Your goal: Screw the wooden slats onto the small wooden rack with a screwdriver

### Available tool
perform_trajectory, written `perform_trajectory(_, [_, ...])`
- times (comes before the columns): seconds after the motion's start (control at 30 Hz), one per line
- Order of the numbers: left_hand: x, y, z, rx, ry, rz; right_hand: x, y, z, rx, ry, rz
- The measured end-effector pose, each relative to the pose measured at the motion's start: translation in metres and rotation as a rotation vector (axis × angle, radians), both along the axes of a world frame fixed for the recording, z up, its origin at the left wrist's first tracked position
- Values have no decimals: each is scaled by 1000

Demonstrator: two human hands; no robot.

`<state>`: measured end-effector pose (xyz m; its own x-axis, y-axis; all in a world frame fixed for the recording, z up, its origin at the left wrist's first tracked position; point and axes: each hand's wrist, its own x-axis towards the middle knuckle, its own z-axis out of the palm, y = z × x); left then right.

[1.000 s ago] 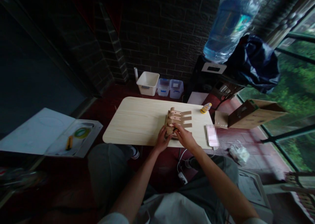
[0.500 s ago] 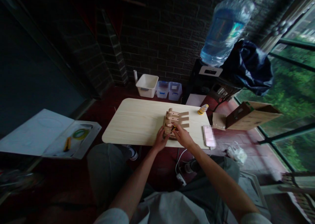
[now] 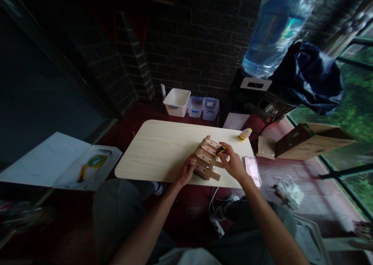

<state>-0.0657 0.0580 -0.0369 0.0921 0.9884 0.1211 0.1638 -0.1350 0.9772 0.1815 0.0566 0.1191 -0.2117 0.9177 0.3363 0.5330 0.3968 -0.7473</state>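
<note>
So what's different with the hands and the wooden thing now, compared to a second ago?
The wooden thing has turned on the table, so its slats now slant toward the person. The right hand has moved right, apart from the left hand, holding the yellow-and-black tool. The left hand stays at the wooden thing's left side. The small bottle hasn't moved on the table.

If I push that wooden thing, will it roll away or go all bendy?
It probably won't bend: the wooden thing looks made of solid wood pieces. It likely won't roll either, being wide and blocky; it might slide on the smooth-looking table instead. Its strips stick out, so they could catch on something.
</note>
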Motion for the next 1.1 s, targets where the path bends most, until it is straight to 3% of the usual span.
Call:
perform_trajectory(0.1, [-6,34,10,-38,13,-43,1,0,-5,-46,29,26])
perform_trajectory(0.27, [-6,69,16,-49,-66,88,-8,0,-17,-85,51,67])
perform_trajectory(0.57, [-11,58,6,-137,-84,27,-36,4,-24,-104,-9,70])
perform_trajectory(0.83, [-15,57,-1,-77,-125,52,-52,5,-23,-66,-146,132])
perform_trajectory(1.1, [-14,57,-3,-53,-143,52,-61,5,-30,-15,-154,86])
